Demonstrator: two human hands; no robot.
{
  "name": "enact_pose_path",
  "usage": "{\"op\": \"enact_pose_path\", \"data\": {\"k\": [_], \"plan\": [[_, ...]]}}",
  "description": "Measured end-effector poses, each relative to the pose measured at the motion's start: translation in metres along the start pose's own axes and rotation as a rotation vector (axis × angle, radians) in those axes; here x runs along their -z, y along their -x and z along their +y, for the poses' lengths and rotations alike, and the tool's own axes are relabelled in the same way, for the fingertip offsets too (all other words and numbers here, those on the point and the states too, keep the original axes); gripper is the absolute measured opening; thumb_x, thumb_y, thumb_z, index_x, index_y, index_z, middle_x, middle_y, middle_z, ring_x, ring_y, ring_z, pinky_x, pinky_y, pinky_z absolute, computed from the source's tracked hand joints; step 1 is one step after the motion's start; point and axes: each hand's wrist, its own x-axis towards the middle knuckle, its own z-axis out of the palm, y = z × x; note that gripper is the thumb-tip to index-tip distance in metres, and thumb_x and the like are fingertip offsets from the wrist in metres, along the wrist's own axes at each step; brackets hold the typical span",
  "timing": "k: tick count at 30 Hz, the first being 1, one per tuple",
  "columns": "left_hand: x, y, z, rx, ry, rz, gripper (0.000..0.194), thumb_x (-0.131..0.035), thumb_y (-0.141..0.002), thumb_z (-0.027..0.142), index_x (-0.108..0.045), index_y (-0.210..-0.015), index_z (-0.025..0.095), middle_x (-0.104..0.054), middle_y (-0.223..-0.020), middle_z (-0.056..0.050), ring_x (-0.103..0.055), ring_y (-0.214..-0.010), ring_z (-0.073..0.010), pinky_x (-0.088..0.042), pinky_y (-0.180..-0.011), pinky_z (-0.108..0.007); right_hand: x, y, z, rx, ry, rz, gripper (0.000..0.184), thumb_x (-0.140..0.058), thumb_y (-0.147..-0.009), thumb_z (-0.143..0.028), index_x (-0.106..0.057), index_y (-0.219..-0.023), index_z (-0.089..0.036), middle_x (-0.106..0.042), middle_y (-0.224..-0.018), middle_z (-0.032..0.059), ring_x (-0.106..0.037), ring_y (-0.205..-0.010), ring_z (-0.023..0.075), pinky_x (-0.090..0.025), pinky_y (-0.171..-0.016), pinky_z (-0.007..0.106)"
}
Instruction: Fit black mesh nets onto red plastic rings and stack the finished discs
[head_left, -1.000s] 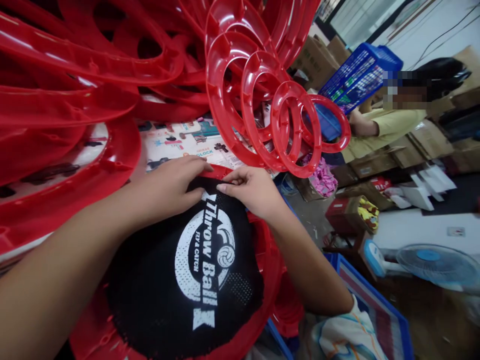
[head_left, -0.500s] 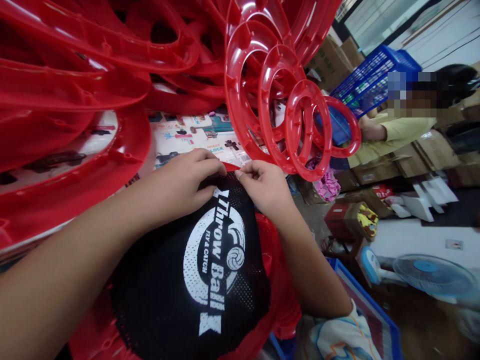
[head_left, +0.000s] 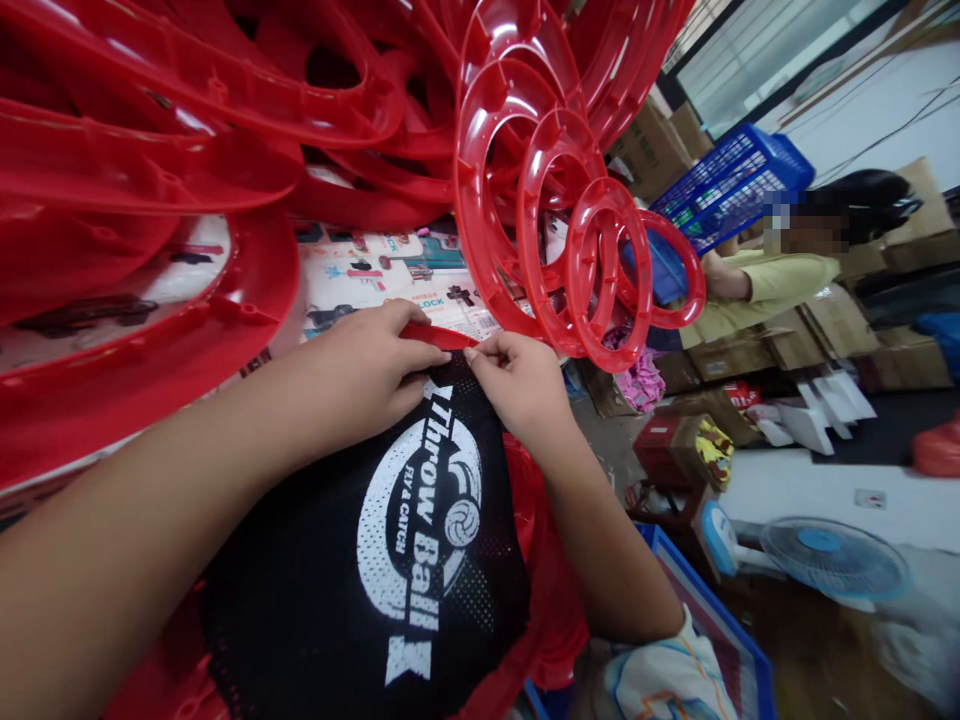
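Note:
Black mesh fabric [head_left: 315, 560] printed "Throw Ball" in white lies over a red plastic ring [head_left: 517, 660] in front of me. My left hand [head_left: 382, 360] is closed at the fabric's far edge, its fingertips pressing cloth and the ring's rim. Beside it, my right hand [head_left: 517, 385] pinches the same edge between thumb and index finger. The two sets of fingertips nearly meet. Part of the ring's rim is hidden under the cloth and my hands.
Red rings [head_left: 225, 90] are heaped at the left and back. Several smaller rings [head_left: 611, 275] lean at the table's right edge over printed cardboard [head_left: 352, 270]. A person [head_left: 780, 285] is near a blue basket [head_left: 735, 185]. A fan [head_left: 817, 545] and a blue-rimmed crate [head_left: 720, 610] are at right.
The view has shifted slightly. My left fingertips have come down closer to the right ones at the rim, and the fabric's far edge looks drawn toward the ring.

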Motion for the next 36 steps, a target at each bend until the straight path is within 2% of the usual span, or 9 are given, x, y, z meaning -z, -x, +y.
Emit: {"op": "enact_pose_path", "data": {"k": [6,16,24,32,36], "plan": [[0.001,-0.003,-0.004,-0.007,-0.084,-0.061,0.042,-0.042,-0.083,0.037,-0.071,-0.110,0.022,-0.057,-0.111,-0.015,-0.059,-0.105,-0.0307,-0.049,-0.093,-0.049,-0.001,-0.001,-0.006,-0.020,0.049,0.002,0.019,-0.060,-0.084,-0.029,-0.067,-0.071,-0.018,-0.061,-0.064,0.0000,-0.052,-0.064,0.0139,-0.037,-0.061,0.026],[-0.003,-0.004,-0.007,0.010,-0.164,-0.073,0.047,-0.038,-0.084,0.040,-0.070,-0.112,0.022,-0.056,-0.105,-0.017,-0.058,-0.101,-0.0338,-0.048,-0.088,-0.051,0.000,-0.002,-0.016,-0.026,0.170,0.012,0.019,-0.062,-0.083,-0.031,-0.069,-0.070,-0.018,-0.063,-0.065,0.0015,-0.056,-0.066,0.0151,-0.038,-0.063,0.028],[-0.003,-0.004,-0.003,0.054,-0.211,-0.086,0.045,-0.040,-0.083,0.038,-0.071,-0.111,0.021,-0.056,-0.112,-0.017,-0.057,-0.103,-0.0353,-0.046,-0.089,-0.051,0.005,-0.003,-0.010,-0.047,0.096,-0.009,0.023,-0.065,-0.081,-0.032,-0.065,-0.064,-0.017,-0.060,-0.062,-0.0001,-0.053,-0.063,0.0134,-0.038,-0.061,0.026],[-0.004,-0.004,-0.008,0.051,-0.202,-0.118,0.046,-0.038,-0.084,0.040,-0.070,-0.112,0.022,-0.054,-0.112,-0.017,-0.054,-0.104,-0.0351,-0.045,-0.090,-0.051,0.003,-0.011,-0.018,-0.035,0.199,-0.029,0.015,-0.064,-0.077,-0.024,-0.065,-0.064,-0.017,-0.060,-0.062,0.0009,-0.054,-0.064,0.0150,-0.037,-0.061,0.027],[-0.003,-0.003,-0.002,0.086,-0.203,-0.103,0.042,-0.041,-0.084,0.039,-0.070,-0.110,0.025,-0.054,-0.111,-0.014,-0.054,-0.104,-0.0327,-0.044,-0.093,-0.050,0.008,-0.009,-0.008,-0.077,0.091,-0.031,0.018,-0.065,-0.077,-0.027,-0.063,-0.062,-0.017,-0.055,-0.056,-0.0014,-0.049,-0.057,0.0125,-0.035,-0.057,0.026]]}}
